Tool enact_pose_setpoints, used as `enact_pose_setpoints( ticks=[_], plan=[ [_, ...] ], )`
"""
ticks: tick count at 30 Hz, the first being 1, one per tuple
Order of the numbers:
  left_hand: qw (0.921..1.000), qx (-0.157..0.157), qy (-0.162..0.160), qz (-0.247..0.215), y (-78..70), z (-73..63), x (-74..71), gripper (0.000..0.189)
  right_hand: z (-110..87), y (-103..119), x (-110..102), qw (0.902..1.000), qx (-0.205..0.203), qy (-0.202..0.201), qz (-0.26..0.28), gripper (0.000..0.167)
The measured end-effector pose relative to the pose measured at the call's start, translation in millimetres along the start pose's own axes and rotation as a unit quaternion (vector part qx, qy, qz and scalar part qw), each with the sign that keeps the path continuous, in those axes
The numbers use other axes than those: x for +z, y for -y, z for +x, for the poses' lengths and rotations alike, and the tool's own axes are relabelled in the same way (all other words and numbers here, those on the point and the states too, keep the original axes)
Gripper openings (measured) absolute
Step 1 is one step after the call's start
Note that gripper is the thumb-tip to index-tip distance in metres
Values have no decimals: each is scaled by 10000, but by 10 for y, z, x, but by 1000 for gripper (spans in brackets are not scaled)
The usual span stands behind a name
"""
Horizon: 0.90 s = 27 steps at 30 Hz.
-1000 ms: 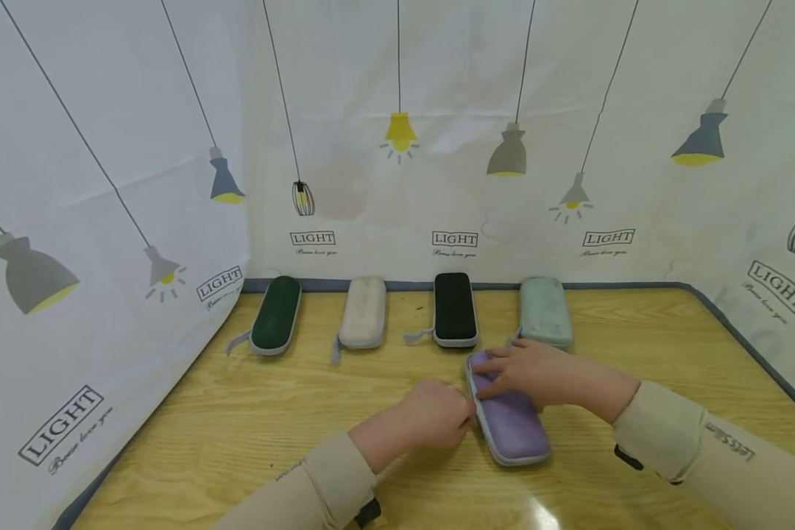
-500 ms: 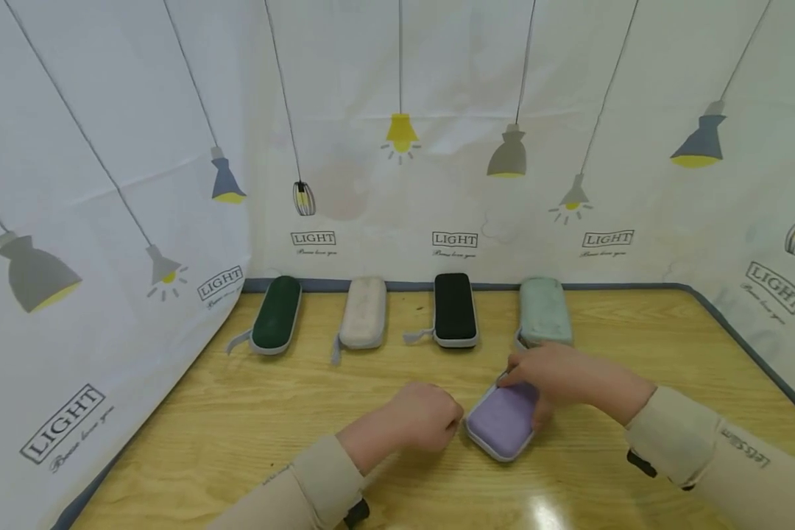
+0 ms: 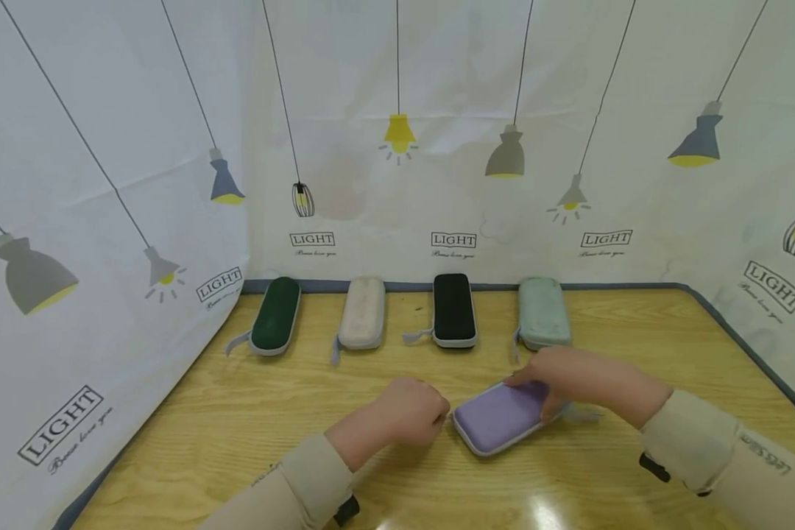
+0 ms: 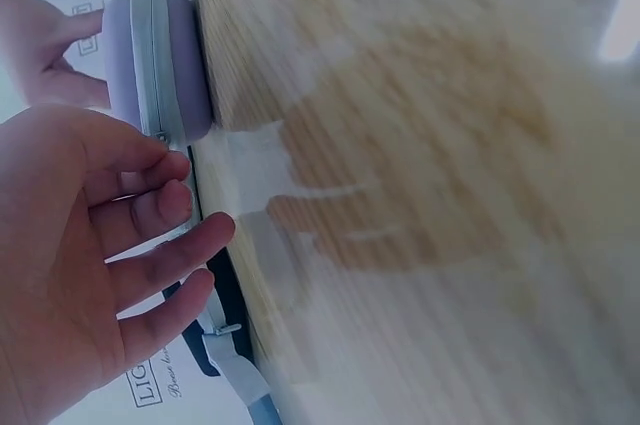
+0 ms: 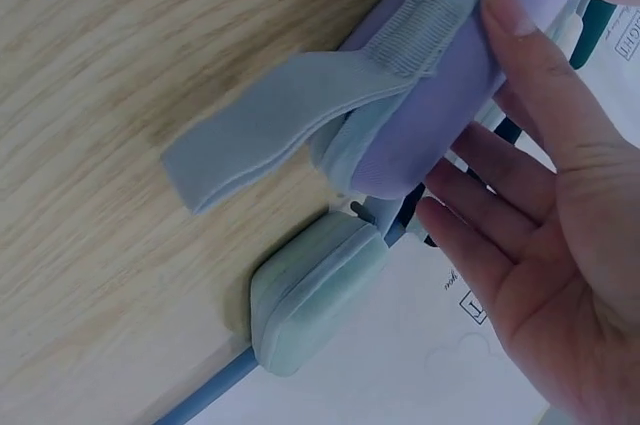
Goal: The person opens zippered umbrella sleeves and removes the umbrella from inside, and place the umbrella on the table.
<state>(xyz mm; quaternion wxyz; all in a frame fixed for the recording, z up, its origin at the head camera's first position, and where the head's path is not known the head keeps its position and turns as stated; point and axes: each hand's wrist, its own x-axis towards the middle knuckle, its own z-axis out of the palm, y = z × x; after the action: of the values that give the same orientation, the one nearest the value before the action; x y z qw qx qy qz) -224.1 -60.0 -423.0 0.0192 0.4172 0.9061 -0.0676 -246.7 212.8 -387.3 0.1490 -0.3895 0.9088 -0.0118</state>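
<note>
A purple zippered case point(image 3: 497, 419) with a light grey-blue zip band lies slantwise on the table. My right hand point(image 3: 573, 377) grips its right end, thumb on one long side and fingers on the other. Near that end a grey fabric loop point(image 5: 285, 115) sticks out in the right wrist view. My left hand point(image 3: 407, 412) is at the case's left end. In the left wrist view its thumb and forefinger pinch at the small zipper pull point(image 4: 161, 136), mostly hidden by the fingertips; the other fingers are loosely bent.
Along the back of the wooden table point(image 3: 238, 427) lie a dark green case point(image 3: 276, 315), a cream case point(image 3: 363, 313), a black case point(image 3: 454, 309) and a mint case point(image 3: 545, 313). A white cloth point(image 3: 371, 88) printed with lamps stands behind and at the sides.
The purple case has turned from lengthwise to slantwise, its near end swinging left. My right hand has shifted from its top to gripping the right end. My left hand has moved slightly left.
</note>
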Motion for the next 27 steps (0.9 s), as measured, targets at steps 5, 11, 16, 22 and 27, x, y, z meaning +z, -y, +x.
enact_pose_setpoints(
  ticks=[5,11,16,22,27],
  plan=[
    [9999,-117,15,-82,11,8,4,31,-11,33,19,9995,322,-75,-4,65],
    [9997,-213,0,-107,23,13,16,30,-32,88,43,9979,567,-249,-207,65],
    [9996,-276,18,-72,8,65,47,31,-76,161,74,9944,892,-423,-374,54],
    [9991,-364,171,107,-22,127,56,32,-89,189,98,9920,989,-760,-204,46],
    [9984,-434,279,228,-79,143,27,33,-72,194,113,9895,1180,-839,-34,47]
  ],
)
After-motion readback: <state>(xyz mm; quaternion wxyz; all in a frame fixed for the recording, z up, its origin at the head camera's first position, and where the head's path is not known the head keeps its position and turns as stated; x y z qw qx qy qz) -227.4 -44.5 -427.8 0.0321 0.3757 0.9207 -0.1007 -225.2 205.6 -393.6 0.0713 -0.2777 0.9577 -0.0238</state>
